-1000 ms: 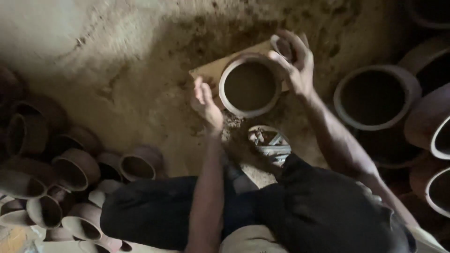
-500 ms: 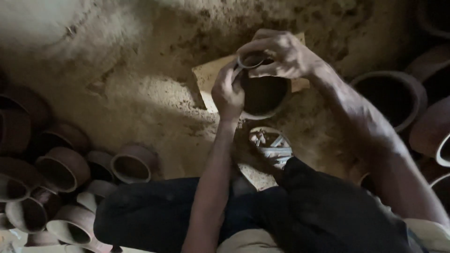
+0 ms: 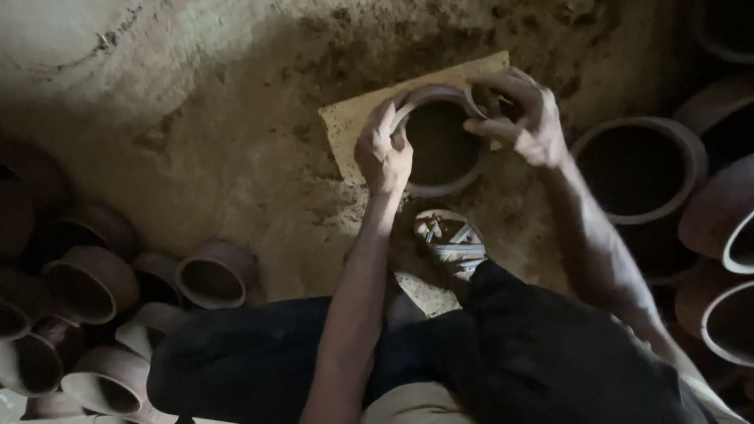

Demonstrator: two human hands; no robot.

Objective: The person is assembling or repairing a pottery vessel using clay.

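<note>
Clay-brown and round, an open-mouthed earthen pot [image 3: 440, 145] is sitting on a flat tan board [image 3: 349, 129] that is lying on the sandy dirt floor [image 3: 220, 133], straight ahead of the person's knees. Both hands are working at its rim. The left hand [image 3: 382, 153] is curling over the near-left edge, thumb and fingers pinching the rim between them, so it is closed on the pot's lip. The right hand [image 3: 522, 118] is arching over the far-right edge — its fingers are bent and spread, fingertips touching the rim, though whether anything small is tucked in that hand I cannot tell.

Just below the pot, a sandalled foot [image 3: 453, 239] is resting on the floor, and dark trousers [image 3: 503, 353] are filling the lower part of the view. To the right, a larger dark clay pot [image 3: 636, 169] is standing near the board, with more pot rims [image 3: 726, 235] crowding the right edge. On the left, well apart from the hands, a heap of smaller brown clay pots [image 3: 94, 283] is lying tilted on its sides — mouths facing various ways.
</note>
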